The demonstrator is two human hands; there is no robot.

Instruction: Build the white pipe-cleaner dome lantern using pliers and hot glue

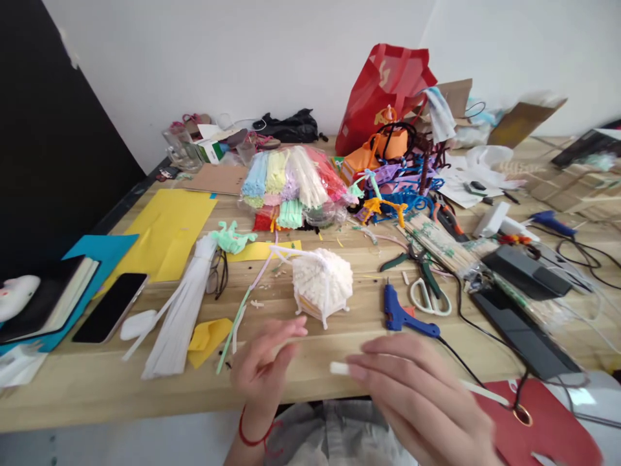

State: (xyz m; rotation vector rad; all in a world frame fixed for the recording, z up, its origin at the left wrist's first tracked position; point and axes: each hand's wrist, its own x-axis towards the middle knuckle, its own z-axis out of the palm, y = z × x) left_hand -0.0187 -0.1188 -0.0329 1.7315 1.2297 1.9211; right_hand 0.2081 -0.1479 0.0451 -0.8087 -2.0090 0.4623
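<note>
My right hand (pixel 422 382), slightly blurred at the front edge of the table, pinches a short white strip (pixel 339 368) whose end sticks out past the fingertips. To its left my left hand (pixel 266 362) hovers with fingers loosely apart and nothing in them; a red cord is around the wrist. Just beyond both hands stands a small cream fuzzy dome (pixel 323 281) with pale pipe-cleaner ribs and little feet. A blue glue gun (pixel 400 314) lies to its right. A pale green and lilac pipe cleaner (pixel 242 301) stretches along its left side.
White strips (pixel 182 317), a phone (pixel 110 307) and yellow paper (pixel 167 226) lie left. Bagged pipe cleaners (pixel 291 181) are at the back, near a red bag (pixel 388 90). White-handled scissors (pixel 429 298), pliers (pixel 424 268) and cables crowd the right. A red eyelet piece (pixel 548 427) is front right.
</note>
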